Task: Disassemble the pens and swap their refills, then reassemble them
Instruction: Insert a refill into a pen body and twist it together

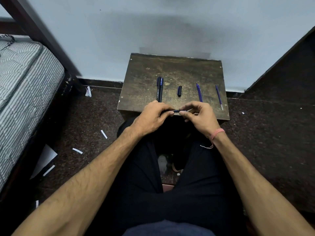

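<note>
Hands meet at the near edge of a scuffed little wooden table (170,68), both working one dark blue pen (176,111) held sideways between them. Left hand (153,117) has its fingers wrapped around one end, right hand (198,116) pinches the other end with thumb and fingertips. On the tabletop behind: two capped pens (159,89) lying side by side and touching, a loose cap (179,91) just right of them, then a pair of blue refills (199,92), and a single refill (218,97) further right, apart from the rest. Paper scraps (77,150) on the floor
</note>
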